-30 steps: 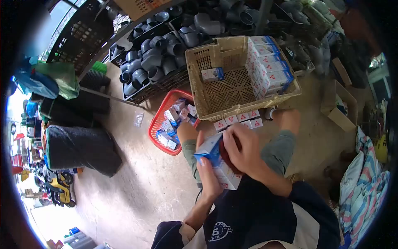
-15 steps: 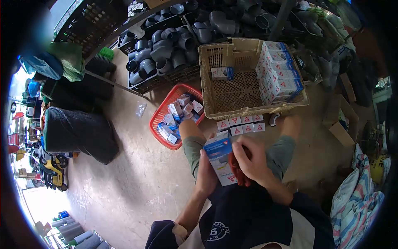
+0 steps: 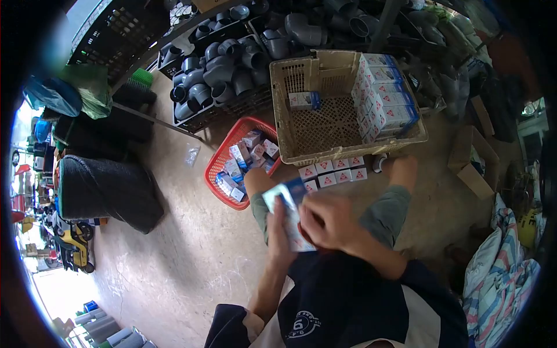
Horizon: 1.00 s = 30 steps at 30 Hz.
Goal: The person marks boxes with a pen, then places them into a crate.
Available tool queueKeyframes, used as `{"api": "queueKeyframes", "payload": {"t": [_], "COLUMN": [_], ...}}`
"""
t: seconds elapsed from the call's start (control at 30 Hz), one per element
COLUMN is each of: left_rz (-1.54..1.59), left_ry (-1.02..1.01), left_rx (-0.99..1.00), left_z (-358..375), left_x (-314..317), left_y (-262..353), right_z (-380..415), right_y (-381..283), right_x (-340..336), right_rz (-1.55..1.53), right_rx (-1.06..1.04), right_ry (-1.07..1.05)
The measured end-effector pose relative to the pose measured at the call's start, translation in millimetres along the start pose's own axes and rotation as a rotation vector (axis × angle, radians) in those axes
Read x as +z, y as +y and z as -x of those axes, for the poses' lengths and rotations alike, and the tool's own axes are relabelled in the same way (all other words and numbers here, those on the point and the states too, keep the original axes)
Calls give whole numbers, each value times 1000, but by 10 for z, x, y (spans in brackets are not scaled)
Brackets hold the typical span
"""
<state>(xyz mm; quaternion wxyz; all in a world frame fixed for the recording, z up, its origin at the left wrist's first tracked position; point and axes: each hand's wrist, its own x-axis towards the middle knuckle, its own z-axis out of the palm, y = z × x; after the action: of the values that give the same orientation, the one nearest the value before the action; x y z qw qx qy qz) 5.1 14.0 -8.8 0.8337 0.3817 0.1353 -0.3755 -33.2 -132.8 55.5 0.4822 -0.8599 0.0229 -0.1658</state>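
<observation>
A small blue-and-white printed carton [image 3: 295,187] is tilted in front of my body. My left hand [image 3: 279,235] grips it along its left side, thumb on the face. Bent over the carton's right side, my right hand [image 3: 331,220] is closed around a dark red, crumpled thing, mostly hidden by the fingers and blurred. Beyond my hands, several similar cartons [image 3: 326,178] stand in rows on the floor. A red plastic basket [image 3: 210,168] with loose cartons lies to the left of my knee.
A tan crate [image 3: 348,158] ahead holds stacked cartons [image 3: 394,110] at its right and one carton [image 3: 304,101] at the left. Behind are black crates of grey pipe elbows [image 3: 223,69]. A dark mesh roll [image 3: 107,188] stands left; a striped sheet [image 3: 499,278] lies right.
The carton has swung toward the left and its face has turned, now catching light. My right hand has moved left across it, covering most of the red thing. The view has shifted slightly.
</observation>
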Motion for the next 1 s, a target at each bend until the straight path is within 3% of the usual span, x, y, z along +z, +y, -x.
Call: {"api": "queueKeyframes", "payload": {"t": [0.07, 0.1, 0.2, 0.23, 0.3, 0.43, 0.47, 0.5, 0.57, 0.67, 0.73, 0.77, 0.8, 0.9, 0.93, 1.0], "left_rz": [-174, -179, -90, 107, 108, -1, -84, -199, -384, -435, -263, -177, -205, -735, -793, -640], "left_ry": [196, 174, 122, 74, -17, 101, 1, 88, 67, -157, -195, -212, -158, -203, -210, -207], "left_rx": [37, -77, 86, 22, 113, 163, 148, 167, 78, -21, 93, 151, 43, 193, 275, 274], "left_z": [224, 282, 152, 88, 24, 135, 161, 137, 71, 87, 158, 167, 117, 83, 226, 228], "left_x": [397, 384, 302, 281, 132, 242, 102, 46, -69, 152, 405, 468, 338, 262, 383, 431], "left_y": [-93, -108, -91, 20, 96, 2, -83, -252, -384, -113, -98, -103, -148, -147, -137, -127], "right_z": [-264, -273, -159, -25, 165, 113, 117, 87, 49, 73, 59, 56, 38, -108, -138, -134], "right_y": [66, 31, -4, -41, -88, 47, 138, 165, 209, 158, 24, 5, -3, -28, -47, -45], "right_x": [-73, -79, -79, -49, -9, -114, -71, -99, -189, -245, -234, -205, -177, -284, -314, -271], "right_rz": [-11, 28, 75, 66, 42, -176, -364, -505, -773, -520, -354, -231, -195, -110, -90, -17], "right_rx": [45, -19, -183, -164, -130, 255, 386, 391, 399, 391, 347, 226, 199, 214, 242, 78], "right_ry": [133, 121, -1, -17, -54, -17, 28, 68, 136, 143, 154, 175, 197, 264, 287, 316]}}
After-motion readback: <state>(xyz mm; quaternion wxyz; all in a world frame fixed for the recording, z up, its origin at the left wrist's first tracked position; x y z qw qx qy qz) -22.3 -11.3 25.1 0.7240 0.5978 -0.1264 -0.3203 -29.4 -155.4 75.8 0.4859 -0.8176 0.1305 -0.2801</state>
